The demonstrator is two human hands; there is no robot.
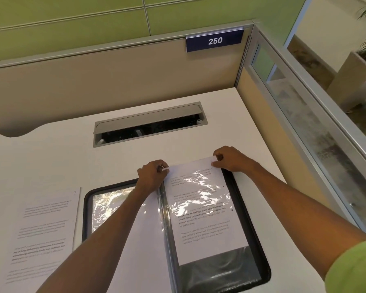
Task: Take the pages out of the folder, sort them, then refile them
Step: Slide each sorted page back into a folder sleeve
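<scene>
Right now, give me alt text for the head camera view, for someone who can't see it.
Left hand and right hand pinch the top corners of a printed page partway in a clear sleeve of an open black folder on a white desk. Loose printed pages lie beside it.

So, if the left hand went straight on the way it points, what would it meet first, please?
Probably the open cable hatch in the desk; only bare desktop lies between it and the left hand, which pinches a top corner of the page. Depth is hard to judge.
</scene>
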